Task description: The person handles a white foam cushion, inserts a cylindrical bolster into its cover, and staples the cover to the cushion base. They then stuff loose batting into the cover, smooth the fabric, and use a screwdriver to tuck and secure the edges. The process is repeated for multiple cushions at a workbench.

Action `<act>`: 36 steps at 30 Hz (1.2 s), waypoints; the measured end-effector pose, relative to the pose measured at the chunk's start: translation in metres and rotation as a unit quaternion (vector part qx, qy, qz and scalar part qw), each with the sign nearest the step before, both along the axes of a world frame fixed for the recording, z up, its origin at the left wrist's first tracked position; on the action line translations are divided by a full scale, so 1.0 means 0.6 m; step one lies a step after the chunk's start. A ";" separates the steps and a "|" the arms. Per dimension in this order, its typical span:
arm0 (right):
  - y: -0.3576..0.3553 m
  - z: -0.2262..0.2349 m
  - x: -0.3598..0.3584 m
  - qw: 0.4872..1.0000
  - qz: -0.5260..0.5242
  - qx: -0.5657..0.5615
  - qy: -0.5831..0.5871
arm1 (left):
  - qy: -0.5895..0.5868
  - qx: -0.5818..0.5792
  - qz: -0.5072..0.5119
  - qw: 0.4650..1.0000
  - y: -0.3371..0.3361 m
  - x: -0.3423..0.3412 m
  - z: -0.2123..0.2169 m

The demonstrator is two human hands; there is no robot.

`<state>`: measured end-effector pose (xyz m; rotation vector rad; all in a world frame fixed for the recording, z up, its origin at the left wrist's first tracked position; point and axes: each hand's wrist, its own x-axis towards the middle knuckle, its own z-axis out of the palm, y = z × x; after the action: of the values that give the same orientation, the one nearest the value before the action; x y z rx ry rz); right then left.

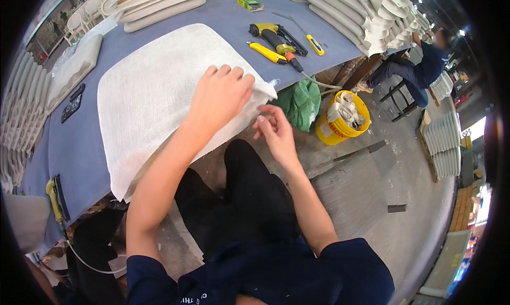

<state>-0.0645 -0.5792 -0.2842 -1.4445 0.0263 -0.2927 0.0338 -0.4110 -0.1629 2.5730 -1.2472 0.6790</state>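
A seat pad (154,76) covered in white woven fabric lies on the blue-grey table, overhanging its near edge. My left hand (222,95) rests on its right side, fingers curled closed on the white fabric. The fingertips are hidden, so how much cloth they grip is unclear. Just off the pad's right corner is my right hand (275,132), loosely bent, thumb and fingers apart, with nothing seen in it. Loose threads stick out at that corner. Beyond it lie a yellow-and-black staple gun (273,38), a yellow utility knife (266,53) and a yellow-handled tool with a thin shaft (314,44).
Stacked pads stand at the back (159,7), right (345,13) and left (24,103). A small box (250,3) lies behind the tools. Below right are a green sack (303,103) and a yellow bucket (345,119) of scraps. Another staple gun (55,198) hangs left. A person (425,66) sits far right.
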 end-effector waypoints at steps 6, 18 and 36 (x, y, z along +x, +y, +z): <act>-0.031 0.089 0.028 0.984 -0.059 -0.170 0.018 | 0.152 0.006 -0.030 0.988 -0.003 0.105 0.062; -0.043 -0.003 0.051 0.996 -0.062 0.020 0.055 | 0.238 -0.103 -0.025 0.966 0.020 0.171 -0.034; -0.004 0.046 -0.060 0.974 -0.049 -0.219 0.040 | 0.143 -0.117 -0.038 0.982 0.015 0.171 -0.048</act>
<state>-0.1004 -0.5818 -0.2564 -1.8972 0.1049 -0.3348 0.1365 -0.4022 -0.1917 2.3180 -1.0964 0.3946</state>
